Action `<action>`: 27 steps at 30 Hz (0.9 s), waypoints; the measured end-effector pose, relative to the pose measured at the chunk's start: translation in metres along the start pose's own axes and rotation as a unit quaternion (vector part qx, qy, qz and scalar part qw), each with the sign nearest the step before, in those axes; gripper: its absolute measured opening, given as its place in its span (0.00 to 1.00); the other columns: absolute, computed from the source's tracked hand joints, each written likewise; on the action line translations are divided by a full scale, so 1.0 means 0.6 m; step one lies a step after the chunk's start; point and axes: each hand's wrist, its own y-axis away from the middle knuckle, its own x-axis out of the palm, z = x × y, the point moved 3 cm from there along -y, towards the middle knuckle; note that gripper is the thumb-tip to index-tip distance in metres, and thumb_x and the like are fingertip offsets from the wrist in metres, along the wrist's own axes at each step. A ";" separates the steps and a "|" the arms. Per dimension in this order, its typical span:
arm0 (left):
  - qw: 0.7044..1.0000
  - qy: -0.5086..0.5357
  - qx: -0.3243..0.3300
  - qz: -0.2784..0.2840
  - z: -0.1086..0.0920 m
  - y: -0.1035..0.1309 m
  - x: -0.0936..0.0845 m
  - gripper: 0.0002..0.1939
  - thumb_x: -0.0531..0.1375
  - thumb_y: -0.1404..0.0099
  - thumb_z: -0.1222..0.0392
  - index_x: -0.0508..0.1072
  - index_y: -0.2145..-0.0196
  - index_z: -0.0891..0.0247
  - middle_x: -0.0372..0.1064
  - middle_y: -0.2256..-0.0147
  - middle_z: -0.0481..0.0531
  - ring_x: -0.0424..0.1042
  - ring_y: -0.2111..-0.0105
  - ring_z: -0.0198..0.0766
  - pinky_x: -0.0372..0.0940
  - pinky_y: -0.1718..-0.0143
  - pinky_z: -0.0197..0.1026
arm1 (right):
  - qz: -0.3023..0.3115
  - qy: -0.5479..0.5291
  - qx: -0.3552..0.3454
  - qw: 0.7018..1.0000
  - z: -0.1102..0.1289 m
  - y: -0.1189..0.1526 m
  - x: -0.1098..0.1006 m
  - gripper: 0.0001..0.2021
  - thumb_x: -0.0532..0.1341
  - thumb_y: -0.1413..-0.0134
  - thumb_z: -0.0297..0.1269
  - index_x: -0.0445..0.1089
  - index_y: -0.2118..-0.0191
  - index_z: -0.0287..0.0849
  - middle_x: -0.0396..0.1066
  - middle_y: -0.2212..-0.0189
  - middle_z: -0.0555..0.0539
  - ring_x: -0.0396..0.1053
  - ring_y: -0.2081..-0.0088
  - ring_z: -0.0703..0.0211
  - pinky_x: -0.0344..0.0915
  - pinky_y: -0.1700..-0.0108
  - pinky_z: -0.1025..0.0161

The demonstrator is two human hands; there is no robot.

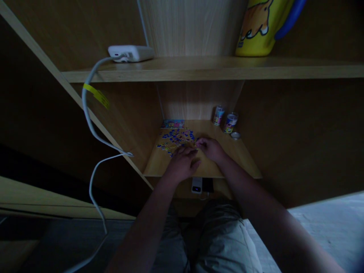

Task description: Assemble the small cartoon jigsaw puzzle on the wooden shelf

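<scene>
Many small jigsaw puzzle pieces (178,137), mostly blue with some yellow, lie loose on the lower shelf board. My left hand (182,162) rests low over their near edge, fingers stretched out and thumb apart. Just right of the pieces, my right hand (212,149) has its fingers curled in a pinch; whatever sits between the fingertips is too small and dark to make out. Behind the pieces lies a colourful cartoon picture card (172,124). Two printed cans, one slim (218,116) and one wider (230,123), stand at the back right, with a round metal lid (235,135) beside them.
Overhead, an upper shelf (193,69) carries a white charger (133,54) and a yellow mug (254,32) with a blue handle. A white cable (85,102) hangs down at left. Below the board are a small white device (196,185) with a lit display and a dark flat object (208,185).
</scene>
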 end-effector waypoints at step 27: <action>1.000 0.005 0.006 0.000 0.003 0.002 0.005 0.21 0.63 0.20 0.50 0.78 0.35 0.55 0.76 0.36 0.58 0.72 0.35 0.56 0.60 0.27 0.63 | 0.006 0.058 -0.030 0.998 0.015 0.002 -0.001 0.07 0.65 0.32 0.34 0.83 0.60 0.49 0.85 0.61 0.46 0.82 0.59 0.52 0.75 0.51 0.55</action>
